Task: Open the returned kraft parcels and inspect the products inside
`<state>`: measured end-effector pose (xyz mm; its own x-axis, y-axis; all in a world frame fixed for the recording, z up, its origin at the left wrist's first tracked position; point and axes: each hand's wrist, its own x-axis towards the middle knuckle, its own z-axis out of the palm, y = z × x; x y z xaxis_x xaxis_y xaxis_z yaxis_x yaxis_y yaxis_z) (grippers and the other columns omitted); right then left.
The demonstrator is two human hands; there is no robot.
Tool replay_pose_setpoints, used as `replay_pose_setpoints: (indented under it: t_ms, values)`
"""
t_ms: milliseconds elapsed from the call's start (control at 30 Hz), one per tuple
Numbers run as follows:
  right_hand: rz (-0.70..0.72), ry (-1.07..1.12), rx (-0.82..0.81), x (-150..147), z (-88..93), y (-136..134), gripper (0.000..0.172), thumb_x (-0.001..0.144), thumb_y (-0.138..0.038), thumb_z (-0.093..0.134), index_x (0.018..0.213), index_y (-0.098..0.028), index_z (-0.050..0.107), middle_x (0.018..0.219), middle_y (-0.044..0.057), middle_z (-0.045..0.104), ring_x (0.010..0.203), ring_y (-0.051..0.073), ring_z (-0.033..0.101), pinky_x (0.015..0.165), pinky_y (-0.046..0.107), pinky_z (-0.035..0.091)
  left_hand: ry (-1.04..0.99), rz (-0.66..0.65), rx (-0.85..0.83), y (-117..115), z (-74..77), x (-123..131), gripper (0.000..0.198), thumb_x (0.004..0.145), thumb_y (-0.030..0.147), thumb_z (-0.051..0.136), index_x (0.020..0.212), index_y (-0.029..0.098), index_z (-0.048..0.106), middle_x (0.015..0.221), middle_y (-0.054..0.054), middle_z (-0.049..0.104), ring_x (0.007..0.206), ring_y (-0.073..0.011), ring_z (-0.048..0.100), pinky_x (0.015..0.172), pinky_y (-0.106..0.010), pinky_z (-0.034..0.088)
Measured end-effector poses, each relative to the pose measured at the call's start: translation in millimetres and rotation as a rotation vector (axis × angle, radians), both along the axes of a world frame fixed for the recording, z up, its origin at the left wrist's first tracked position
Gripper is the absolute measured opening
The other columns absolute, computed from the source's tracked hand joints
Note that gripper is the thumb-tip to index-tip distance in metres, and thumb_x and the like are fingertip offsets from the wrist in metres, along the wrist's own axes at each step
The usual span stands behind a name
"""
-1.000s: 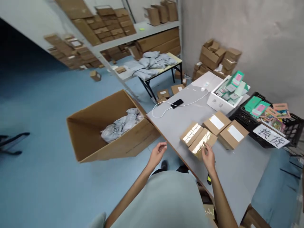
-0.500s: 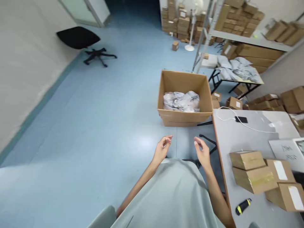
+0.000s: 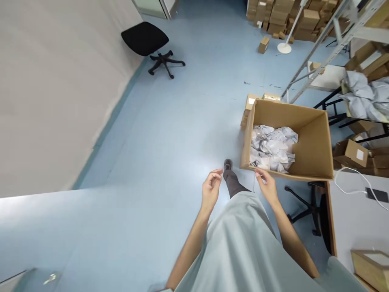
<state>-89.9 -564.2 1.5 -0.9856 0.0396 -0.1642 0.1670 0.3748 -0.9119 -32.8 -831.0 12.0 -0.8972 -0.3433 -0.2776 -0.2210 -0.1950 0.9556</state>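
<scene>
My left hand (image 3: 212,187) hangs in front of me above the blue floor, its fingers loosely bent and apart, with nothing in it. My right hand (image 3: 267,186) is likewise loosely curled and holds nothing visible. Its fingertips overlap the near left rim of a large open cardboard box (image 3: 314,142); whether they touch it I cannot tell. Inside the box, mostly toward its left, lie several crumpled whitish-grey plastic mailing bags (image 3: 273,148). One shoe (image 3: 227,164) of mine shows on the floor between my hands.
A table (image 3: 349,215) with a phone (image 3: 377,195), a white cable and a carton (image 3: 372,265) stands at right. A chair base (image 3: 306,209) is under its edge. Metal shelving (image 3: 330,38), stacked cartons (image 3: 279,18) and a fan stand (image 3: 284,48) are farther off. A black chair (image 3: 146,38) stands by the wall.
My view has swung and moved forward, so the big box appears nearer and farther right. My foot has come into view. Both hands stay raised in front of me, loosely curled.
</scene>
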Motion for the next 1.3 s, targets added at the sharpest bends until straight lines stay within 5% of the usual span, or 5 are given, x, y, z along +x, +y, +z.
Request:
replay_pose_setpoints:
  t_ms: [300,600,867,1033,1300]
  values:
    - [0.041,-0.008,-0.094,-236,8.3,-157,0.053,0.104,-0.070,0.072,0.127,-0.025,0.086,0.136,0.016,0.087,0.122,0.034,0.085,0.116,0.057,0.066,-0.066,-0.007,-0.155,-147,34.0,-222,0.037,0.103,0.062,0.077,0.101,0.027,0.067,0.143,-0.015,0.082,0.140,-0.0345,0.077,0.125,-0.058,0.059]
    - [0.094,0.135,0.016,-463,23.9,-275,0.038,0.109,-0.052,0.068,0.131,-0.027,0.086,0.133,0.012,0.088,0.121,0.029,0.084,0.109,0.046,0.068,-0.148,-0.012,-0.090,-284,-13.4,-426,0.028,0.100,0.048,0.080,0.097,0.027,0.062,0.148,-0.013,0.080,0.137,-0.0341,0.079,0.129,-0.062,0.055]
    - [-0.323,0.039,0.005,-586,28.6,-331,0.045,0.103,-0.064,0.072,0.122,-0.026,0.088,0.127,0.013,0.090,0.113,0.031,0.086,0.106,0.049,0.070,-0.030,-0.282,-0.129,-385,-10.5,-697,0.037,0.095,0.054,0.085,0.097,0.027,0.061,0.142,-0.012,0.082,0.134,-0.0328,0.080,0.126,-0.058,0.057]
    - [-0.574,0.023,-0.020,-644,25.6,-345,0.052,0.102,-0.070,0.073,0.123,-0.024,0.088,0.129,0.015,0.089,0.113,0.032,0.086,0.105,0.051,0.071,0.057,-0.522,-0.178,-371,6.5,-863,0.045,0.094,0.066,0.087,0.102,0.027,0.067,0.135,-0.014,0.083,0.131,-0.0328,0.080,0.122,-0.057,0.060]
    - [-0.817,0.011,-0.128,-798,-23.6,-301,0.060,0.098,-0.077,0.076,0.122,-0.024,0.087,0.126,0.017,0.090,0.111,0.034,0.088,0.103,0.057,0.073,0.061,-0.808,-0.190,-248,12.8,-1044,0.037,0.097,0.059,0.084,0.096,0.025,0.068,0.136,-0.014,0.083,0.133,-0.0334,0.080,0.124,-0.059,0.059]
